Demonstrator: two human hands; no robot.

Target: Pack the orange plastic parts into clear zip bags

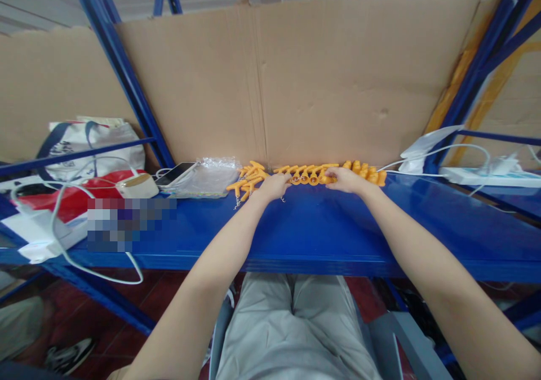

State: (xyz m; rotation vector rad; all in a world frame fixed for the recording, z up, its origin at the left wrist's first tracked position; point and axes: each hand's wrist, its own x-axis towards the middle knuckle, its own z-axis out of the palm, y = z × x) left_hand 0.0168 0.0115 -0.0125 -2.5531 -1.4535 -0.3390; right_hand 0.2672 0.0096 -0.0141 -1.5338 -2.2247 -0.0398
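On the blue shelf, against the cardboard, lies a row of yellow-orange plastic pieces. At its left, T-shaped corkscrews (pixel 238 187) are heaped, their metal spirals hanging towards me. My left hand (pixel 275 186) is closed at the right of this heap, and one spiral tip pokes out below its fingers. Between my hands stand several yellow ring-ended pieces (pixel 305 179) side by side, with T-handles behind them. My right hand (pixel 345 180) pinches a yellow ring-ended piece (pixel 329 180) at the right end of these. Beyond it, more yellow pieces (pixel 372 173) are packed close together, partly hidden by the hand.
Left of the corkscrews lie a clear plastic bag (pixel 213 178) and a phone (pixel 180 173). Further left are a white charger (pixel 137 186), cables and a cloth bag (pixel 99 149). A cardboard sheet (pixel 338 81) walls the back. White cables and a power strip (pixel 494 177) lie right.
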